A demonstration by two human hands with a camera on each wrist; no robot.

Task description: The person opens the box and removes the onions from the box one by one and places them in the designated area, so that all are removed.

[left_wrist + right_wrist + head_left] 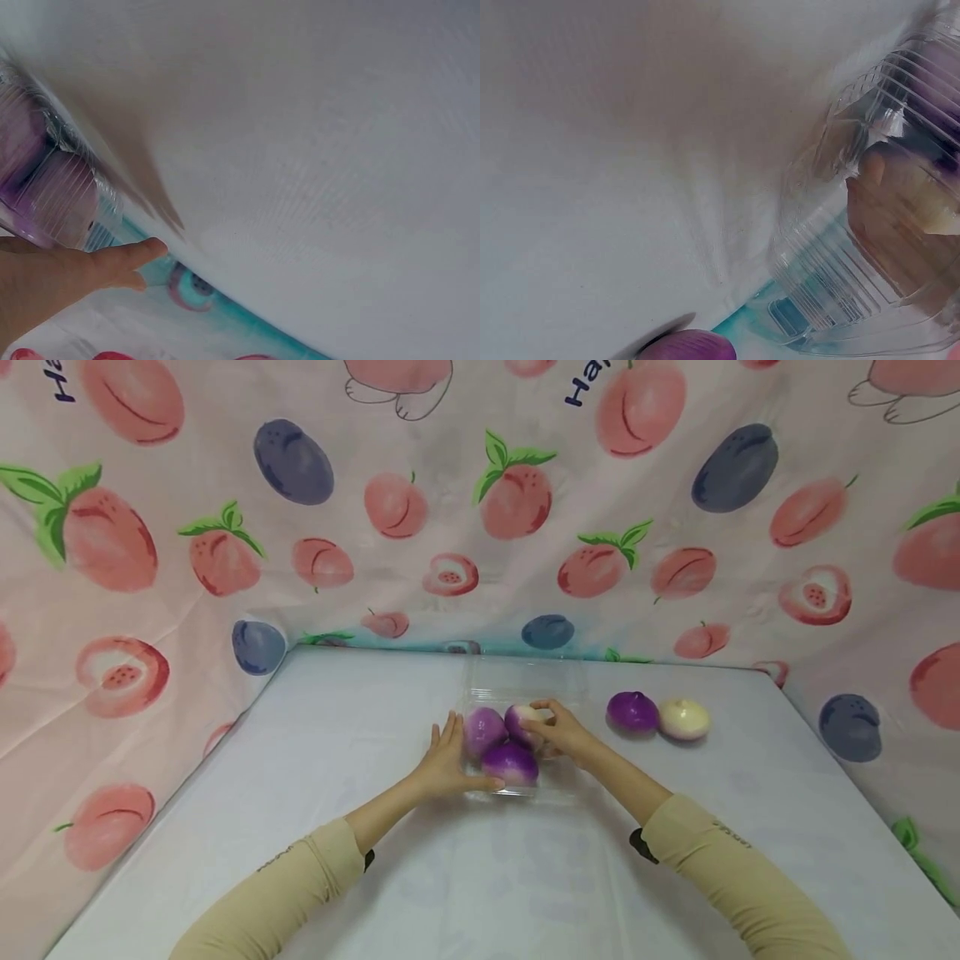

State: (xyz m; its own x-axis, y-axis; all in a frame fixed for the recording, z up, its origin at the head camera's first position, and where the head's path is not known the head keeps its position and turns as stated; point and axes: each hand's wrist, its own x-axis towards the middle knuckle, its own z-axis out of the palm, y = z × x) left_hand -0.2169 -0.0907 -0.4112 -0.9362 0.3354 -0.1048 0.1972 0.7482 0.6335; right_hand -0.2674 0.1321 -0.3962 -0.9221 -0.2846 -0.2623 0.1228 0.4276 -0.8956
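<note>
A clear plastic clamshell box [558,785] lies on the table with its lid [525,675] folded back. Inside are three glossy round bulbs, onion- or turnip-like: a purple one [483,731] at back left, a purple one [510,766] in front, and a purple-and-white bulb [517,720] at back right. My right hand [558,735] reaches into the box, thumb and fingers around the purple-and-white bulb. In the right wrist view that hand shows through the ribbed plastic wall. My left hand [444,767] rests along the box's left side, fingers extended, thumb stretched along the front rim.
To the right of the box, a purple bulb [632,712] and a cream-white bulb [684,719] sit side by side on the white table [337,860]. A peach-print cloth [450,527] hangs behind and along both sides.
</note>
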